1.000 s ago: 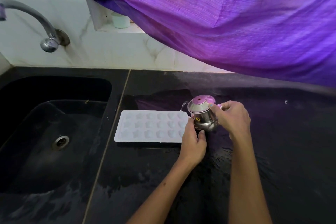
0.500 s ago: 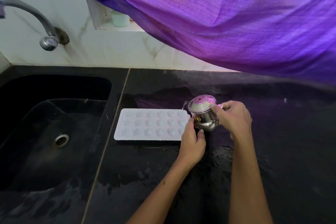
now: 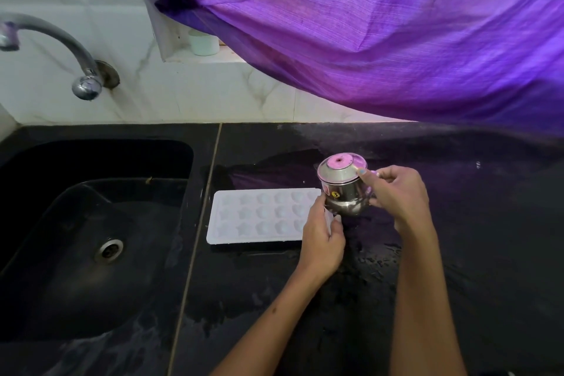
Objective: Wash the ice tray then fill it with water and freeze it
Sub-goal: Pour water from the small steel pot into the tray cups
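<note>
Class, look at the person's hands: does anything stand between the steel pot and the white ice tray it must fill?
Nothing visible does. The right hand holds the steel pot at the ice tray's right end, where the left hand grips the tray.

A white ice tray (image 3: 259, 217) with star and heart moulds lies under the left hand (image 3: 322, 241). The right hand (image 3: 396, 192) holds a silver steel jug (image 3: 343, 189) with a pink-tinted lid; beyond both hangs a purple curtain (image 3: 381, 33).

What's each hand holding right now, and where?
Right hand grips the steel pot by its right side; left hand pinches the ice tray at its right end.
</note>
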Demonstrator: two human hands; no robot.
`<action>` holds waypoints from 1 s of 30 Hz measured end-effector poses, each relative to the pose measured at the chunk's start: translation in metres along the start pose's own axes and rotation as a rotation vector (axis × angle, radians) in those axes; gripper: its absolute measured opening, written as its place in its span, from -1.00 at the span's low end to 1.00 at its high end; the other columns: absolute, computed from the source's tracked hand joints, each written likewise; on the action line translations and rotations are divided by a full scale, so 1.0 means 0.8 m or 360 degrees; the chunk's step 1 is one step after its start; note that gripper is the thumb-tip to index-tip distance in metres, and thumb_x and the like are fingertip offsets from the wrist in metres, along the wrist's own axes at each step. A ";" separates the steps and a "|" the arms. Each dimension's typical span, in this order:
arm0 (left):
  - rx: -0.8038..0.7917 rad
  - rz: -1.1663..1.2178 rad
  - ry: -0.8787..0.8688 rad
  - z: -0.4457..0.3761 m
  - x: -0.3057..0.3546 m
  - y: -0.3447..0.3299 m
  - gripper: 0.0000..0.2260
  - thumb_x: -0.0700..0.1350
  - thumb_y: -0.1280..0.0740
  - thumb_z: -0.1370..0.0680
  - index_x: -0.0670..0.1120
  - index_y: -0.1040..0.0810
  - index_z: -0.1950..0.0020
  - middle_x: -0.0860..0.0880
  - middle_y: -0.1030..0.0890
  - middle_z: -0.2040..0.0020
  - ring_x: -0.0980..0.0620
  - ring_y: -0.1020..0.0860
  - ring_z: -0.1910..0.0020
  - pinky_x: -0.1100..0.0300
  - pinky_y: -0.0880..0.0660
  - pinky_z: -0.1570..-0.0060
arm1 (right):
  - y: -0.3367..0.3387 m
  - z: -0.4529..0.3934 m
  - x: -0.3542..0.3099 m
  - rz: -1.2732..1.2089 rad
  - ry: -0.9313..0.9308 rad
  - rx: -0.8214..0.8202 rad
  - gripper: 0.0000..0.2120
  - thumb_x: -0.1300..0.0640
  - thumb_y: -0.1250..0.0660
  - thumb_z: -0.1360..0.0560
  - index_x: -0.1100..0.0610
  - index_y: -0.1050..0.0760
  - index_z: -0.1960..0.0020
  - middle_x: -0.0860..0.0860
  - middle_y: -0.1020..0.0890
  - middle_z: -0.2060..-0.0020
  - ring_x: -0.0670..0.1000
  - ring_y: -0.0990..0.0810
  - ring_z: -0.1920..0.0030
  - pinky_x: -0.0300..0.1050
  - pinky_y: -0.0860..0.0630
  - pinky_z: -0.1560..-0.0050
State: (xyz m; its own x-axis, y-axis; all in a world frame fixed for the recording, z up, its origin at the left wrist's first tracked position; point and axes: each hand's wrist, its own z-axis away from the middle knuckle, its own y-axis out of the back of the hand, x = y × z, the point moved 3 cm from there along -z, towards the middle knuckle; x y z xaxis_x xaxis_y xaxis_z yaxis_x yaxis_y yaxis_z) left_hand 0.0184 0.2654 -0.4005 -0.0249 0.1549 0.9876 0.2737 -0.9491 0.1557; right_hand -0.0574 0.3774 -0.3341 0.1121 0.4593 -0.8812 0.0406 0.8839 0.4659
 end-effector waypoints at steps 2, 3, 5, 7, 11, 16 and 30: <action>-0.0024 -0.0028 0.0003 0.001 -0.001 0.005 -0.59 -0.27 -0.14 -0.60 -0.01 -0.27 -0.43 0.32 -0.36 -0.14 0.68 -0.27 0.01 0.68 -0.20 -0.03 | -0.005 0.003 -0.005 0.0077 0.0028 0.0023 -0.70 -0.14 -0.47 -0.37 0.09 -0.56 0.27 -0.02 -0.68 0.29 0.11 -0.68 0.14 0.16 -0.61 -0.02; -0.0039 -0.0036 0.0006 0.001 -0.002 0.008 -0.59 -0.27 -0.14 -0.60 -0.04 -0.26 -0.44 0.27 -0.36 -0.17 0.68 -0.25 0.00 0.68 -0.19 -0.04 | -0.006 0.003 -0.007 0.0104 0.0036 0.0035 -0.73 -0.11 -0.46 -0.39 0.09 -0.56 0.27 -0.01 -0.68 0.27 0.11 -0.68 0.14 0.16 -0.61 -0.03; -0.0054 -0.0063 0.0014 0.002 -0.004 0.012 -0.58 -0.27 -0.13 -0.60 -0.04 -0.26 -0.45 0.21 -0.37 -0.21 0.62 -0.29 -0.07 0.64 -0.21 -0.09 | -0.009 0.005 -0.010 0.0140 0.0038 0.0050 -0.75 -0.10 -0.45 -0.40 0.07 -0.56 0.27 0.00 -0.68 0.25 0.12 -0.68 0.13 0.15 -0.61 -0.03; -0.0075 -0.0074 0.0026 0.003 -0.005 0.016 -0.57 -0.24 -0.14 -0.59 -0.01 -0.25 -0.45 0.12 -0.44 -0.26 0.31 -0.41 -0.24 0.44 -0.29 -0.25 | -0.012 0.006 -0.010 0.0172 0.0039 0.0065 -0.75 -0.10 -0.45 -0.41 0.07 -0.55 0.27 0.00 -0.68 0.26 0.11 -0.68 0.14 0.15 -0.61 -0.02; -0.0147 -0.0062 0.0035 0.005 -0.006 0.019 -0.56 -0.23 -0.15 -0.60 -0.01 -0.22 -0.47 0.10 -0.43 -0.28 0.22 -0.37 -0.27 0.37 -0.26 -0.26 | -0.014 0.009 -0.014 0.0238 0.0040 0.0107 -0.74 -0.11 -0.45 -0.42 0.07 -0.55 0.27 0.00 -0.68 0.28 0.12 -0.67 0.14 0.14 -0.59 -0.05; -0.0213 -0.0083 0.0012 0.004 -0.010 0.023 -0.59 -0.23 -0.15 -0.61 -0.03 -0.25 -0.46 0.17 -0.39 -0.20 0.57 -0.25 -0.02 0.70 -0.15 0.01 | -0.016 0.014 -0.016 0.0314 0.0044 0.0136 -0.74 -0.12 -0.43 -0.43 0.05 -0.52 0.27 0.01 -0.67 0.26 0.12 -0.67 0.13 0.13 -0.56 -0.07; -0.0239 -0.0029 0.0042 0.009 -0.007 0.029 -0.57 -0.22 -0.16 -0.61 -0.03 -0.23 -0.48 0.20 -0.33 -0.24 0.31 -0.27 -0.23 0.40 -0.21 -0.23 | -0.021 0.028 -0.021 0.0339 0.0008 0.0182 -0.72 -0.13 -0.42 -0.44 0.06 -0.52 0.27 0.00 -0.68 0.22 0.10 -0.65 0.10 0.07 -0.54 -0.08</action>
State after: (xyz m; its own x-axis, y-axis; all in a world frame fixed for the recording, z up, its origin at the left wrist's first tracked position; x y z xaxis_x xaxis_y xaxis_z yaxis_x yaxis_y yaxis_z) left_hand 0.0320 0.2443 -0.4022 -0.0545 0.1668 0.9845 0.1265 -0.9769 0.1725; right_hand -0.0375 0.3527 -0.3254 0.1249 0.6351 -0.7622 0.1288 0.7514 0.6472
